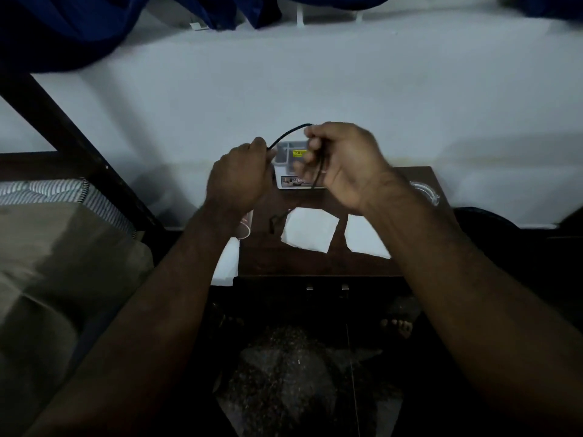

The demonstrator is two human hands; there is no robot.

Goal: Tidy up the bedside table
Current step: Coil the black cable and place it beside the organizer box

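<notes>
I hold the thin black cable in both hands, left hand and right hand closed on it, above the dark wooden worktop's rear edge. Step: coiling, I judge. Next: another loop, then stow.

Bedroom in a home, dimly lit. Dark wooden bedside table set against a plain white wall. Bed at left: striped mattress with beige bedding on a dark frame. Blue curtain hanging along the top edge. Speckled stone-type floor below, probably terrazzo; too dark to confirm.
</notes>
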